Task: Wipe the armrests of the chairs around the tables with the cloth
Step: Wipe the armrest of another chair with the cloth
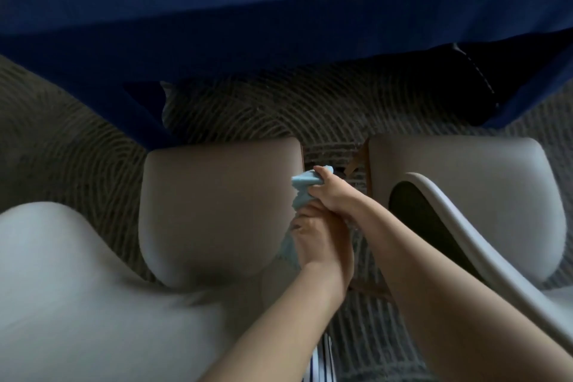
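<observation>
Head: left hand [313, 237] and right hand [331, 193] both grip the cloth [304, 183].

I count two chairs pulled back from the table: the middle chair [217, 211] and the right-hand chair [465, 177], both pale shells. There is one table [279, 3], draped in blue, and one patterned carpet [77, 139] under it all. One light blue cloth [305, 181]. Two bare hands, the left hand [313, 239] and the right hand [331, 195] (both gripping that single cloth).
</observation>
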`<state>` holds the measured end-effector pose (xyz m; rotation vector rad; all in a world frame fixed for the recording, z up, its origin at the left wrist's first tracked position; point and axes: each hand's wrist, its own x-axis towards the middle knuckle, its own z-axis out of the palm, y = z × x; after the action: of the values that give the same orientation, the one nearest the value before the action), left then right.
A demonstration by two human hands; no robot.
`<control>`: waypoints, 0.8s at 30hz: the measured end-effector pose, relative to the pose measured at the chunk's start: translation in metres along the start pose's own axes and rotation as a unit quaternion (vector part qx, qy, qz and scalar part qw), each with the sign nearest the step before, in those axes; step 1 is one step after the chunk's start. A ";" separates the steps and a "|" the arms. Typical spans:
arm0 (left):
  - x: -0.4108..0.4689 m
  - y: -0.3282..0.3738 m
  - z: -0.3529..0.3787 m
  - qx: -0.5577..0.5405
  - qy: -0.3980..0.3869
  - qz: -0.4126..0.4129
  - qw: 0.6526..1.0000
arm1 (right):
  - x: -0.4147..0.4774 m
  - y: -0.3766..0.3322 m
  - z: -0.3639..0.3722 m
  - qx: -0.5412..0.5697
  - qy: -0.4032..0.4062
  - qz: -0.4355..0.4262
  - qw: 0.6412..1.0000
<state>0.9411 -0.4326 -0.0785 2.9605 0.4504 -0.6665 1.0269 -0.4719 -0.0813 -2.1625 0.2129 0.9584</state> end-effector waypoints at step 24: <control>-0.085 -0.074 -0.009 0.023 -0.021 0.160 0.987 | -0.106 0.006 0.076 0.215 0.211 0.019 0.953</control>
<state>0.8496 -0.3838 -0.0345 2.9551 -0.0470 -0.7044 0.9062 -0.4382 -0.0450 -1.9279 0.6123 0.4037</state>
